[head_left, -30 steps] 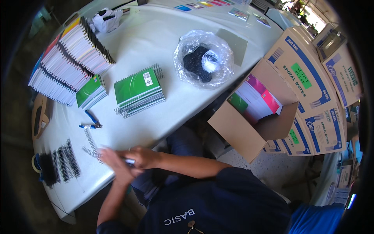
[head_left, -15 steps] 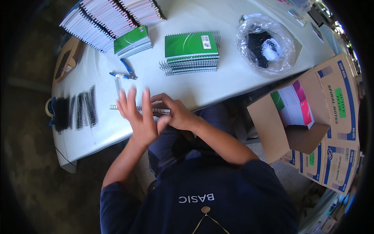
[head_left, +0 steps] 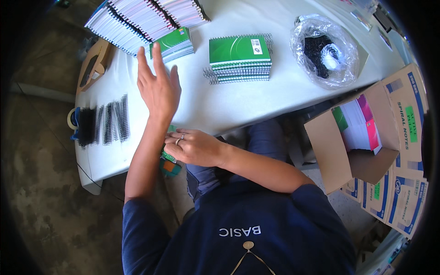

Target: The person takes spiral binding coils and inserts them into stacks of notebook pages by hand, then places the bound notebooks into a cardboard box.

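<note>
My left hand [head_left: 158, 94] is raised over the table with its fingers spread and nothing in them. At the table's near edge my right hand [head_left: 198, 147] is closed on a small green spiral notebook [head_left: 168, 156], which it mostly covers. A teal and orange patch shows just below the notebook; what it belongs to is unclear. Beyond my left hand's fingertips is a short stack of green notebooks [head_left: 173, 44]. To the right stands another stack of green notebooks [head_left: 239, 49] with wire coils sticking out of its sides. The blue-handled cutters are hidden, apparently behind my left hand.
Several loose black spiral coils [head_left: 112, 120] lie at the left, beside a tape roll [head_left: 72, 118]. Rows of bound notebooks [head_left: 137, 23] stand far left, near a brown cardboard piece [head_left: 94, 64]. A plastic bag [head_left: 325, 50] holds dark coils. An open carton [head_left: 327, 153] with notebooks stands right.
My left hand has moved away from the notebook, up and forward over the table. My right hand has turned, back upward, bringing the notebook closer to me. The view has shifted slightly.
</note>
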Tool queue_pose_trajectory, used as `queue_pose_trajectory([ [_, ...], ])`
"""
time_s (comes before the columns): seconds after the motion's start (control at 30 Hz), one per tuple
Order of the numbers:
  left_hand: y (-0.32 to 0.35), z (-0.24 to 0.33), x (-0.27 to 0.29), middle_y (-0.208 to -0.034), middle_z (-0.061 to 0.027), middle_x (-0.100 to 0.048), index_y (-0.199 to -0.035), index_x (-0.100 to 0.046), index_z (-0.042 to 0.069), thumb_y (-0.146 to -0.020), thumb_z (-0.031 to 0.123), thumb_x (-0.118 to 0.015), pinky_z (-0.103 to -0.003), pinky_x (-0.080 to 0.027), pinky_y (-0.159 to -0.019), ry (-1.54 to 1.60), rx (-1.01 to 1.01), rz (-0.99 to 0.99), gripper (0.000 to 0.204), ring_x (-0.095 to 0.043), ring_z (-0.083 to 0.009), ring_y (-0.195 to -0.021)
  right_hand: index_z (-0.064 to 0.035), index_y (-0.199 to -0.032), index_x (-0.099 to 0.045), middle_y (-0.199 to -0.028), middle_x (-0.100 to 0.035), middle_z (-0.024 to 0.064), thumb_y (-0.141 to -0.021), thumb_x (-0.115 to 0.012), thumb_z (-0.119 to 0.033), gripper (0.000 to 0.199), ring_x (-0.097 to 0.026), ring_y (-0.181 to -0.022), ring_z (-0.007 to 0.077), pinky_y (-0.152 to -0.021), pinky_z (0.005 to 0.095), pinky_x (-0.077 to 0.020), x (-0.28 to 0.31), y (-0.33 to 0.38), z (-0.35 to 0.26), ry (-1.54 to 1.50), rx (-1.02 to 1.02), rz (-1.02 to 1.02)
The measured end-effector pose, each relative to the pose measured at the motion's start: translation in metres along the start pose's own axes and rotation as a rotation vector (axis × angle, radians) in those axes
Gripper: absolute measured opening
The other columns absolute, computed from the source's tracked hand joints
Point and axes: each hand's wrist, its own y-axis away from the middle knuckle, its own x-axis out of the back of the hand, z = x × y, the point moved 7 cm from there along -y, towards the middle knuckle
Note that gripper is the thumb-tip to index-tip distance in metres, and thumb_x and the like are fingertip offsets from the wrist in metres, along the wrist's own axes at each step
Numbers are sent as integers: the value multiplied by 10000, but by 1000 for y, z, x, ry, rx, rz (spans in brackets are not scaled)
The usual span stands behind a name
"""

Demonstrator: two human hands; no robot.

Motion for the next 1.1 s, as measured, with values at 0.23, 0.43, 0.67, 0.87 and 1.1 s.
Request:
queue_pose_trajectory([
  [0.23, 23, 15, 8, -528, -81, -529, -593, -595, 50, -859, 328, -610, -374, -417, -493, 447, -70, -338, 385, -534, -295, -495, 3, -1035, -597, -911, -660, 161, -867, -594, -120, 208, -653, -847, 232, -754, 316, -488, 14, 42, 92, -762, -688, 117],
  [0.43, 40, 30, 6, -516, -50, -459, -553, -483, 72, -795, 387, -669, -344, -369, -490, 343, -159, -196, 439, -490, -255, -514, -3, -1056, -605, -869, -657, 174, -893, -576, -171, 236, -647, -809, 253, -734, 336, -469, 17, 45, 96, -844, -641, 91],
  [0.67, 40, 23, 32, -1370, -257, -165, -1287, -328, -8, -830, 693, -390, -587, -135, -1023, 246, -96, 230, 839, -166, -446, -1281, -104, -1181, -590, -985, -642, 205, -814, -553, -51, 373, -617, -849, 390, -777, 413, -475, 12, 58, 89, -613, -667, -119],
  [0.87, 151, 53, 11, -1432, -344, -75, -1400, -152, -81, -870, 588, -421, -635, -72, -1031, 329, -442, -218, 895, -84, -558, -1306, -80, -1214, -554, -1057, -629, 194, -754, -553, 45, 476, -624, -914, 372, -780, 369, -497, 19, 49, 87, -673, -622, -73],
  [1.1, 72, 45, 9, -1379, -125, -403, -1322, -479, 160, -891, 307, -544, -508, -162, -1063, 173, -214, -874, 460, -275, -332, -1329, -27, -1059, -609, -842, -624, 258, -796, -607, -140, 287, -608, -786, 417, -694, 445, -482, 10, 59, 93, -599, -681, -170],
])
